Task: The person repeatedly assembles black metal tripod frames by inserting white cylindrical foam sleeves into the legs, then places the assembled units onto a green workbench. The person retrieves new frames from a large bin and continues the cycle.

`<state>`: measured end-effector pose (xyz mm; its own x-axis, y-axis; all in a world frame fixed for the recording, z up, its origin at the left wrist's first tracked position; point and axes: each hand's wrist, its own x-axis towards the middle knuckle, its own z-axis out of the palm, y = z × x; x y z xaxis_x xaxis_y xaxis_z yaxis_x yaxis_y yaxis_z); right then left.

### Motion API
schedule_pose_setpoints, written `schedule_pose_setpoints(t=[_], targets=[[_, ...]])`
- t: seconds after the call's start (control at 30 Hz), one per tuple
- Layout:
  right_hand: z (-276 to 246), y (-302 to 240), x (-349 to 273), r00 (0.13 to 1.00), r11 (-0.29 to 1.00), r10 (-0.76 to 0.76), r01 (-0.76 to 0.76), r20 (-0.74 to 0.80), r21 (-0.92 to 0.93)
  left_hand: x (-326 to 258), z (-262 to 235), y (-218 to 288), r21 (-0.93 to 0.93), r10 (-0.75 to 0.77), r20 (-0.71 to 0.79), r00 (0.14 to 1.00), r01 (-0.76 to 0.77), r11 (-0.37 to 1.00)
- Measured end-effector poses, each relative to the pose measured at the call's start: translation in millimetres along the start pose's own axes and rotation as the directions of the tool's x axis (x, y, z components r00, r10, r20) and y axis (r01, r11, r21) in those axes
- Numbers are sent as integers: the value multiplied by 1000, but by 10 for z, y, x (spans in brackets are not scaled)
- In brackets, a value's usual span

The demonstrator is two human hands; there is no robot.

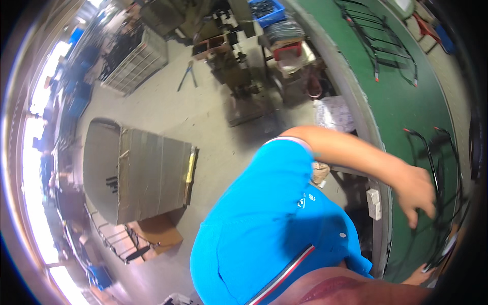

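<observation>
A left hand (418, 195), fingers loosely spread and apparently empty, hovers beside a black tubular frame (435, 170) lying on a green tabletop (406, 109); the right hand's (418, 275) grip (small, near the rim) cannot be told. Steadying both ends would probably prevent skidding.

The worktop (394, 109) is green; the near rack (432, 160) and far rack (364, 38) are black with orange-red tips (377, 77). The shirt (264, 223) is bright blue, its collar (282, 274) striped red, white and dark. The bin (270, 19) is blue, the crate (134, 66) off-white.
</observation>
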<state>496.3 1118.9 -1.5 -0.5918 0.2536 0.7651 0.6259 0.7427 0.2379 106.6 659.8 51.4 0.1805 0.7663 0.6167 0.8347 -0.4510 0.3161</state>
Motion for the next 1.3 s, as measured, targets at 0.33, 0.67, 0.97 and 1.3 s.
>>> schedule_pose_setpoints(t=[0.33,0.67,0.97,1.3], targets=[[1331,-5992,-42,812,414,-468,-147,349,898,-6502,-1851,13,-43,-227,-964,-137,925,-378],[663,-9926,1141,698,-275,-678,48,-230,960,-8535,-3181,-1321,246,-599,-701,-387,657,-713],[1555,-12557,2775,720,-72,-684,89,-114,993,-9142,-3247,-1152,589,-734,-670,-110,523,-616],[1810,-13629,2503,303,84,-951,460,-68,884,-8507,-2901,-157,-188,-425,-851,-309,934,-303]])
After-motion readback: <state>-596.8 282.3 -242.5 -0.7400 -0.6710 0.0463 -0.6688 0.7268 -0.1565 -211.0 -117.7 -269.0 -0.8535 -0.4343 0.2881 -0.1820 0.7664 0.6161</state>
